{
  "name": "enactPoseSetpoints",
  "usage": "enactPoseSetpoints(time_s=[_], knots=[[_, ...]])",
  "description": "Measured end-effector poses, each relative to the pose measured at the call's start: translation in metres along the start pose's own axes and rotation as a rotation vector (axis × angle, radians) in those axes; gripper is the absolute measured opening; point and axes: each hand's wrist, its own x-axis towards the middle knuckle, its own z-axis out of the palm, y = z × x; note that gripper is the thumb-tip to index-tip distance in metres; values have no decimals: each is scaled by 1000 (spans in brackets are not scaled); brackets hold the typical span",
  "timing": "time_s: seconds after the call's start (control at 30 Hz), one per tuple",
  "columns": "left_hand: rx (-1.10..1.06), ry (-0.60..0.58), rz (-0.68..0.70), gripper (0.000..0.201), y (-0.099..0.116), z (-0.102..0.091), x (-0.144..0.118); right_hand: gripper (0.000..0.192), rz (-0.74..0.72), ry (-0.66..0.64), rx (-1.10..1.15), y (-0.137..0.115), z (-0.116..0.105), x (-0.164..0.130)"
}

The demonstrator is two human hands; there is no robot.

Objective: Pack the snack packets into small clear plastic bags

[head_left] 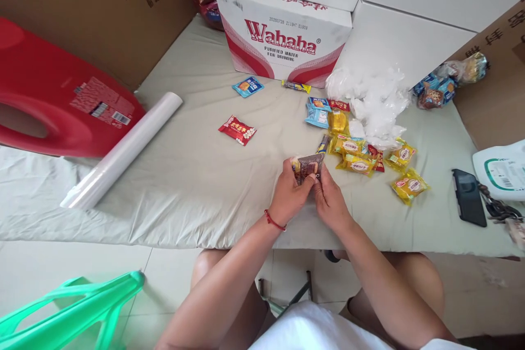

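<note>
Between my two hands, over the cloth-covered table, is a small brown snack packet with a chocolate-coloured picture. My left hand grips its left side, thumb across the front. My right hand has closed on its right side. A sliver of yellow and blue wrapping shows by the left fingers; whether it is a separate packet I cannot tell. Just beyond lies a dark, narrow packet. Several yellow packets are to the right, with blue packets behind them. A red packet lies by itself to the left.
A Wahaha carton stands at the back, near crumpled clear plastic bags. On the left are a plastic film roll and a large red jug. A phone and white bottle are at right; a green stool is below.
</note>
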Motion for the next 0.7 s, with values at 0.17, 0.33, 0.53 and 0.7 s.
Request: enactPoseSetpoints(time_s=[0.17, 0.33, 0.53, 0.7], knots=[[-151, 8, 5, 41, -3, 0, 5, 57, -1, 5, 64, 4, 0, 1], [-305, -113, -63, 42, -3, -2, 5, 49, 133, -78, 409, -3, -9, 2], [-230, -291, -45, 39, -4, -3, 1, 39, 138, 123, 287, -9, -105, -12], [-109, -266, -83, 38, -12, -2, 5, 40, 240, 741, 217, 54, -266, 39]])
